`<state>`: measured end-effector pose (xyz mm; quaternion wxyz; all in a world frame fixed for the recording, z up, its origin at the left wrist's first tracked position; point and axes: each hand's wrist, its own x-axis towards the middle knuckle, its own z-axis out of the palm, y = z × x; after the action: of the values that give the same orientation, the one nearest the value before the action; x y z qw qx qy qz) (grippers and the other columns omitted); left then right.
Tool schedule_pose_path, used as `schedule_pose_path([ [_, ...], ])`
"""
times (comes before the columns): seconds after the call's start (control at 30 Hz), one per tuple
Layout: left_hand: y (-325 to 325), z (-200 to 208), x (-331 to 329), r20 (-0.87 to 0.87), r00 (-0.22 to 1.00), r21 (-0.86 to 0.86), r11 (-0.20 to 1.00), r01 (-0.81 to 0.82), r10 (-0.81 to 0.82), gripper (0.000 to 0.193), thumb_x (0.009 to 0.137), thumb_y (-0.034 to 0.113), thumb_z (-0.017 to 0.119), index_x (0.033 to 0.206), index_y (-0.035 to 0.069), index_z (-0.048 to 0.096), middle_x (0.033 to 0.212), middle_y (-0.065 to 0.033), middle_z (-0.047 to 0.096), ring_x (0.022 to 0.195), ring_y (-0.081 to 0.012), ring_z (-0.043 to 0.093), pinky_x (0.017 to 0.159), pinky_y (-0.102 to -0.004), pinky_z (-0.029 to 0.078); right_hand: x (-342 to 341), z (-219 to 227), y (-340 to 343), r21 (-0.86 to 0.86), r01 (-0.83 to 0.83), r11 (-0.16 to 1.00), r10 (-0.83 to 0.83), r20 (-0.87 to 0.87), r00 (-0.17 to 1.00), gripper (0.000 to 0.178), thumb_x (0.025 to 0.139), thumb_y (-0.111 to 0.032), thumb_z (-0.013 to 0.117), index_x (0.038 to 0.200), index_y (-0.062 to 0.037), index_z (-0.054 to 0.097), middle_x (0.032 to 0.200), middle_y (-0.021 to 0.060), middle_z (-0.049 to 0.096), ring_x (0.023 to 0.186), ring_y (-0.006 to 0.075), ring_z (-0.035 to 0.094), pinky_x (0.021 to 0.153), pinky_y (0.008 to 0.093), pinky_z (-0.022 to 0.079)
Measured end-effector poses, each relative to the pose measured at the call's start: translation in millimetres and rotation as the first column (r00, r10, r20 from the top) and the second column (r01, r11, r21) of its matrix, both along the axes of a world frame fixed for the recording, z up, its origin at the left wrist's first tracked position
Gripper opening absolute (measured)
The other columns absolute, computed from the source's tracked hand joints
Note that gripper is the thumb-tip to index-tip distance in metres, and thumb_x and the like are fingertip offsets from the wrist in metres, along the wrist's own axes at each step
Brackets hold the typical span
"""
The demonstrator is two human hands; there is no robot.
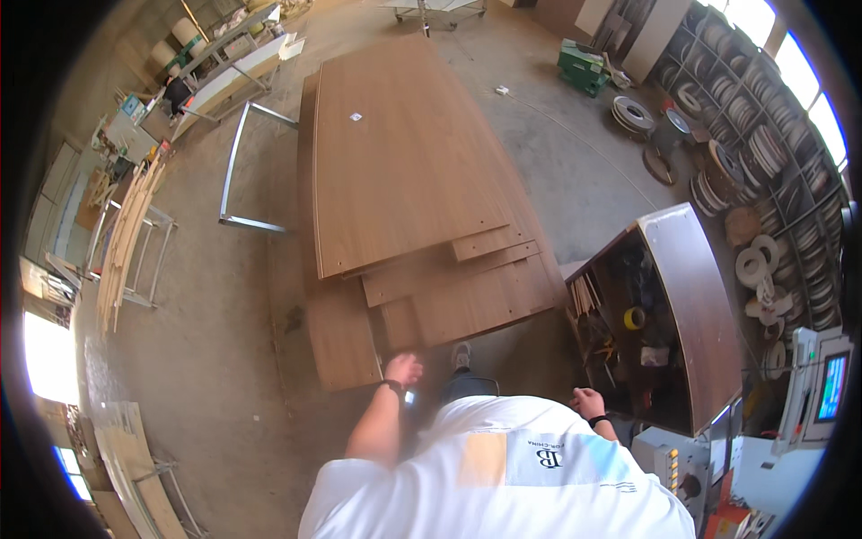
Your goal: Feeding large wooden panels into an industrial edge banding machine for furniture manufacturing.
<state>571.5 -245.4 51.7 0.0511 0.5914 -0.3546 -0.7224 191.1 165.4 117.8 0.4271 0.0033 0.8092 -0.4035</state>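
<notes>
Left hand (403,369): bare, a dark band (392,386) at the wrist, placed just beside the right edge of the small board (339,349). Its fingers were loosely curled; whether they touched the board or held anything could not be told.

Right hand (588,402): bare, a black band (600,419) at the wrist, held low and near the cabinet. Its fingers were bent inward and close together; whether they held anything could not be told.

Small board: brown, wood-grained, lying flat at the near left corner of the stack, its far edge next to the large board.

Large board (409,162): brown, flat on top of the stack in front of the person, with a small white label (356,117) toward its far left.

Narrow boards (483,243): brown, lying at the near right end of the stack, overlapping like steps, small dark holes in their faces.

Cabinet (696,301): brown, open side toward the stack, standing to the person's right. Inside were a yellow ring (634,318), apparently tape, and thin wood strips (585,295).

Surroundings: a bent metal frame (235,171) stood left of the stack; long planks (135,225) rested on a stand farther left. A green box (584,67) sat on the floor at far right, near a rack (754,81) full of rolls. A lit screen (832,388) stood at right.
</notes>
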Motion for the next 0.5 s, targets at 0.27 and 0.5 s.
schedule_pose_path([
  [0.27,-181.1,-7.9,-91.5,-0.242,0.896,-0.011,0.922,-0.386,0.372,0.02,0.098,0.028,0.052,0.089,0.01,0.057,0.072,-0.008,0.067,0.061,-0.0175,0.063,0.051,-0.0306,0.051,1.2,34.6,-77.4,0.171,-0.261,0.95,0.279,-0.091,0.956,0.025,0.091,-0.025,0.065,0.096,-0.0011,0.069,0.077,0.0058,0.069,0.068,0.0149,0.064,0.064,0.0285,0.052],
  [0.5,-288.2,-50.9,-133.3,-0.246,0.769,0.118,0.806,-0.581,0.59,0.062,0.096,0.044,0.057,0.128,-0.007,0.043,0.122,-0.0216,0.06,0.106,-0.0321,0.064,0.079,-0.0429,0.057,6.3,59.5,-110.8,0.107,-0.013,0.994,0.012,0.008,1.0,0.021,0.094,-0.022,0.061,0.1,-0.0024,0.066,0.075,0.0046,0.066,0.058,0.0112,0.058,0.055,0.0247,0.048],
])
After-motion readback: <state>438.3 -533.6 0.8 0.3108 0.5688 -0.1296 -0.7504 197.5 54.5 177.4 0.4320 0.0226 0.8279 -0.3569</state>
